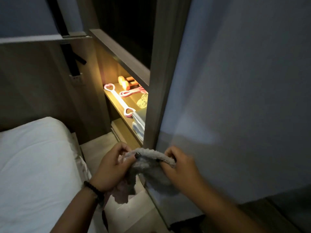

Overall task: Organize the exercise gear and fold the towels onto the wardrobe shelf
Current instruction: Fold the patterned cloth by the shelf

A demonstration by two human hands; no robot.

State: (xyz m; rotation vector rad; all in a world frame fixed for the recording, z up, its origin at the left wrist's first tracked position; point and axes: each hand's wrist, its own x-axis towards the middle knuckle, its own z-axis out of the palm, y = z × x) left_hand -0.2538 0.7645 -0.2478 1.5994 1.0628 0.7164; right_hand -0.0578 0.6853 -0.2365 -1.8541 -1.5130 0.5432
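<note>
Both hands hold one fluffy grey towel (148, 167) in mid-air before the wardrobe shelf (121, 105). The left hand (111, 167) pinches its left end; the right hand (180, 167) curls over its right end. The towel's lower part hangs loose and bunched. Risk: an uneven fold, caused by misaligned edges. Folded towels (138, 126) and a pink resistance band (117, 100) already crowd the shelf, so insertion may displace them.
</note>
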